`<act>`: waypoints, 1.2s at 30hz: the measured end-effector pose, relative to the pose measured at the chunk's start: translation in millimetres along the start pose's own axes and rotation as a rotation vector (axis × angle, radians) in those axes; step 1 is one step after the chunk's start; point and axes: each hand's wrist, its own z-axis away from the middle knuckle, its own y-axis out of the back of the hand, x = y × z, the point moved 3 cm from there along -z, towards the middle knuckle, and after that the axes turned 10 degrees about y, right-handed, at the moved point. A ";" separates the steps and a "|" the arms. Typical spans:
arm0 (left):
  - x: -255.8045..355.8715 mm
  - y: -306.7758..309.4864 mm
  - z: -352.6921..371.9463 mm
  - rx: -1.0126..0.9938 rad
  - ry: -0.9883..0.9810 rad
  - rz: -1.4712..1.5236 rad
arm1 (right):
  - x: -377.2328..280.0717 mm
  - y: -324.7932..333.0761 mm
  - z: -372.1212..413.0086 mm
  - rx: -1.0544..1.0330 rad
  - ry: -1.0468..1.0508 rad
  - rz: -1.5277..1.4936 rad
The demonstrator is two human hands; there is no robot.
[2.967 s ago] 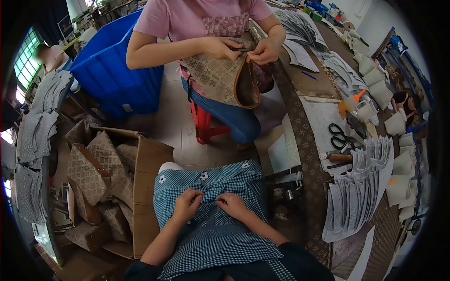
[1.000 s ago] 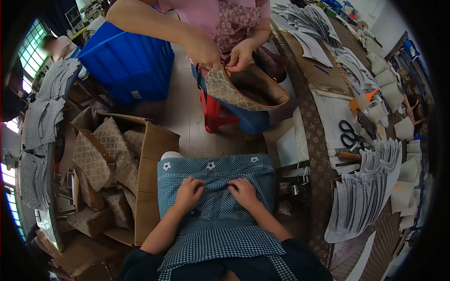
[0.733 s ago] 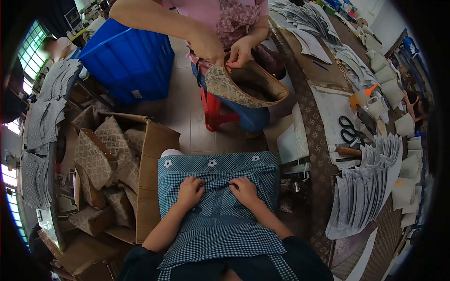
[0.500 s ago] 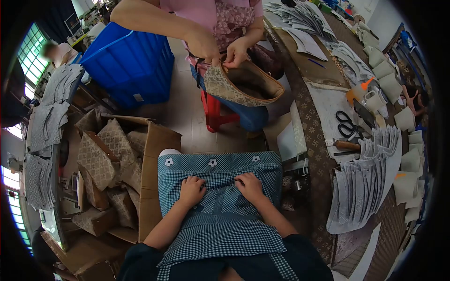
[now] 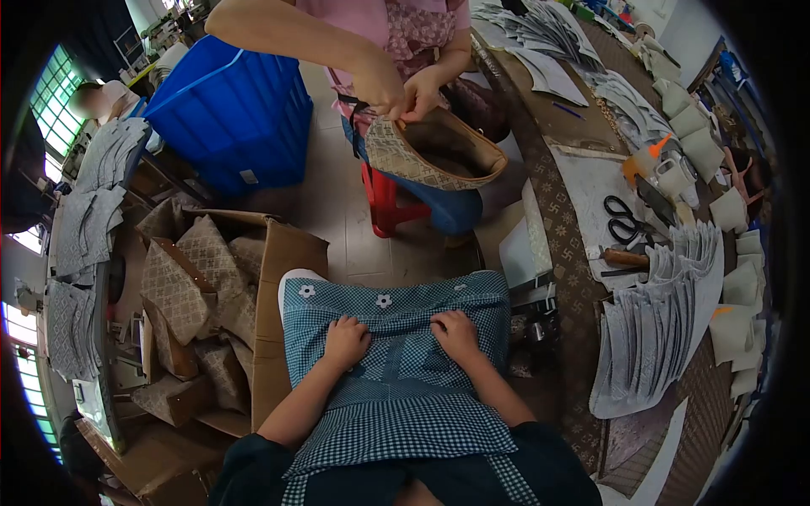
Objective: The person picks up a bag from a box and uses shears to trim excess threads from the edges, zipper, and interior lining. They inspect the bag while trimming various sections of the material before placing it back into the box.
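My left hand (image 5: 347,341) rests on the green checked apron (image 5: 392,430) over my lap, with its fingers loosely spread. On the other side of the lap lies my right hand (image 5: 456,335), its fingers slightly bent and nothing seen in them. Both hands touch only the apron cloth. Across from me a person in a pink top (image 5: 359,17) sits on a red stool (image 5: 384,202). That person's two hands pinch the rim of a patterned tan bag (image 5: 396,156) with a brown edge; what the fingertips hold is hidden.
A cardboard box (image 5: 283,312) full of patterned bag pieces (image 5: 177,287) stands at left, near a blue crate (image 5: 232,118). On the right-hand table lie black scissors (image 5: 623,221), a wooden-handled tool (image 5: 624,258), an orange-tipped bottle (image 5: 645,160) and stacked grey pieces (image 5: 650,337).
My right hand has shifted slightly right and its fingers have curled a little more. My knees have spread slightly. The other person's hands have moved a little along the bag's rim.
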 end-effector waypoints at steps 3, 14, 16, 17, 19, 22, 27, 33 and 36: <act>-5.7 -5.2 -5.3 0.022 -0.048 0.014 | -0.7 -2.4 -1.8 0.012 0.013 0.014; 22.3 -18.0 -11.7 -0.097 -0.063 0.408 | -9.3 -9.4 -13.7 -0.086 0.040 0.089; 31.5 -25.9 -9.8 -0.152 -0.068 0.367 | -12.1 -9.7 -17.1 -0.105 0.035 0.086; 34.1 -29.0 -9.4 -0.179 -0.072 0.346 | -11.8 -10.6 -17.4 -0.106 0.035 0.081; 28.4 -34.3 -11.2 -0.172 -0.045 0.397 | -12.6 -11.0 -18.7 -0.111 0.034 0.085; 21.3 -34.8 -11.6 -0.150 -0.022 0.457 | -13.3 -12.2 -19.7 -0.124 0.004 0.063; 15.3 -38.3 -14.7 -0.210 0.010 0.453 | -13.8 -13.3 -21.9 -0.138 -0.005 0.068; 17.0 -28.7 -12.2 -0.199 0.048 0.508 | -9.5 -17.1 -21.7 -0.108 0.027 0.075; 17.5 -27.7 -12.8 -0.203 0.047 0.509 | -7.4 -17.8 -20.3 -0.086 0.036 0.070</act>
